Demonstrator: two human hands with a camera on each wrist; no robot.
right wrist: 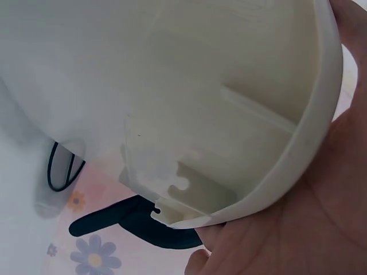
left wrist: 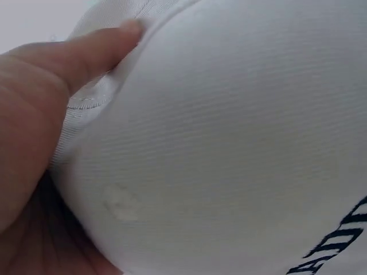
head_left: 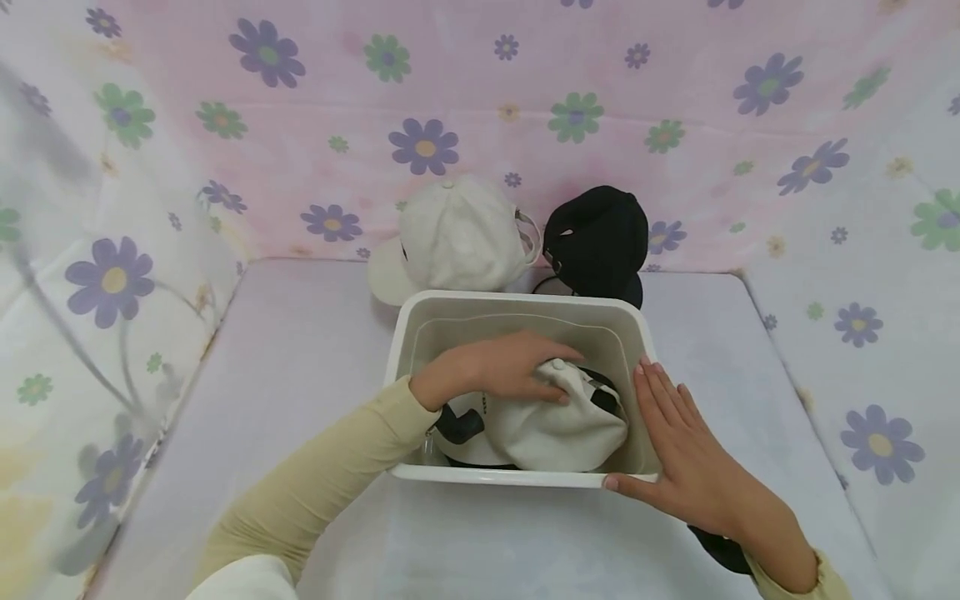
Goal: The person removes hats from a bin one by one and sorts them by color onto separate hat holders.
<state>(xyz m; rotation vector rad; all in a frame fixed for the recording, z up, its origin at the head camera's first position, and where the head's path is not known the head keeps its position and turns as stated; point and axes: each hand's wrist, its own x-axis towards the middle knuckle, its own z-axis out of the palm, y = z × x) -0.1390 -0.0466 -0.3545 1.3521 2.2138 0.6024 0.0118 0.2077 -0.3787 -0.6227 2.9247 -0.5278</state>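
Pale tabletop (head_left: 315,342); on it white bin (head_left: 502,478), cream cap (head_left: 461,237), black cap (head_left: 602,237) behind.

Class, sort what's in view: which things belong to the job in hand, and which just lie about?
In the job: left hand, gripping white cap inside bin; right hand, touching the bin.
Apparently lying about: second white cap; black cap, both behind the bin.

head view: from above, facing forward and down over the bin (head_left: 502,477)
left wrist view: very close, facing the white cap (left wrist: 218,126)
right wrist view: close beneath the bin's rim (right wrist: 327,74)
white cap: shared by head and left wrist
bin: shared by head and right wrist
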